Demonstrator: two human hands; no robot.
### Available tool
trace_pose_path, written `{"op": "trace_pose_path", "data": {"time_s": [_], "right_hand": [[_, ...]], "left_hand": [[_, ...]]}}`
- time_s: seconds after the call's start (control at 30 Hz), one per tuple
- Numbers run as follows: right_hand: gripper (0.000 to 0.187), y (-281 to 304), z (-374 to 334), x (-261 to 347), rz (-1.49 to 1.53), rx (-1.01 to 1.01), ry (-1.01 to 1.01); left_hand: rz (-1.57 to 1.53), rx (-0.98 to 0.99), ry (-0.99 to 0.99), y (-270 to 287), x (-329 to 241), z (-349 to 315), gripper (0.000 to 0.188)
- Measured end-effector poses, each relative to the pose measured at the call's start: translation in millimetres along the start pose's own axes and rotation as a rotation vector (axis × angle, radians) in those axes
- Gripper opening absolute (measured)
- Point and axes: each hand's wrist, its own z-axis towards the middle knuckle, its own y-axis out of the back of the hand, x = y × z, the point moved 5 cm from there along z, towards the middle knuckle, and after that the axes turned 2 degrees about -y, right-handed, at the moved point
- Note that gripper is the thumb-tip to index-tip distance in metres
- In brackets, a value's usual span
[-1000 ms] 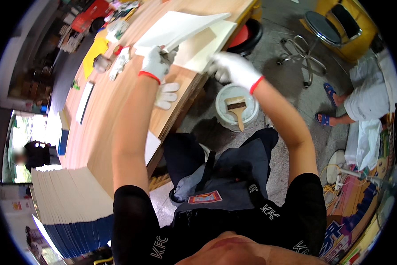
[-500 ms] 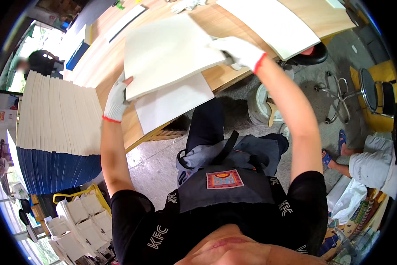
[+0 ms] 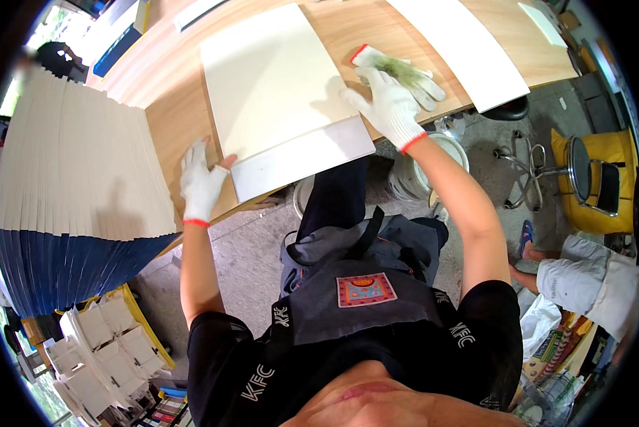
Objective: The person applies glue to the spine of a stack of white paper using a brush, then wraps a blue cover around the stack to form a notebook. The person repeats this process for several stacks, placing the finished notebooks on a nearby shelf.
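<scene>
A cream sheet or thin paper block (image 3: 277, 78) lies on the wooden table in front of me. Under its near end a white-grey board (image 3: 304, 158) sticks out past the table edge. My left hand (image 3: 201, 181), in a white red-cuffed work glove with the thumb bare, rests open beside the sheet's near left corner. My right hand (image 3: 388, 108), gloved too, has its fingers apart at the sheet's right edge; whether it touches is unclear. Just beyond it lies a loose, green-stained glove (image 3: 399, 73), partly covered by my hand.
A tall stack of cream blocks with dark blue lower parts (image 3: 85, 156) stands at left. A long white board (image 3: 462, 50) lies on the table at right. Below are a bucket (image 3: 405, 174) and a wheeled chair (image 3: 536, 171). Another person's legs (image 3: 540, 260) show at right.
Both hands held the cream sheet raised and tilted; now it lies flat on the board and they have let go. My left hand has come lower, and the loose glove shows beside my right.
</scene>
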Motion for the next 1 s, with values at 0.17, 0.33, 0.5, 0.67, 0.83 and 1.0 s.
{"op": "trace_pose_path", "data": {"time_s": [0.17, 0.33, 0.5, 0.67, 0.83, 1.0], "right_hand": [[0.081, -8, -38, 13, -0.170, -0.031, 0.182], [0.092, -14, -33, 14, -0.210, 0.012, 0.191], [0.092, -10, -30, 21, -0.181, 0.030, 0.191], [0.093, -12, -31, 16, -0.155, 0.026, 0.189], [0.091, -10, -32, 16, -0.175, 0.027, 0.188], [0.091, -10, -31, 16, -0.170, 0.021, 0.203]], "left_hand": [[0.051, -0.080, -0.186, -13, -10, -25, 0.078], [0.010, -0.042, -0.159, -8, -13, -27, 0.073], [0.014, -0.031, -0.169, -12, -10, -25, 0.076], [0.040, -0.036, -0.179, -18, -9, -25, 0.079], [0.074, -0.033, -0.207, -12, -16, -25, 0.074], [0.074, -0.033, -0.204, -14, -11, -26, 0.077]]}}
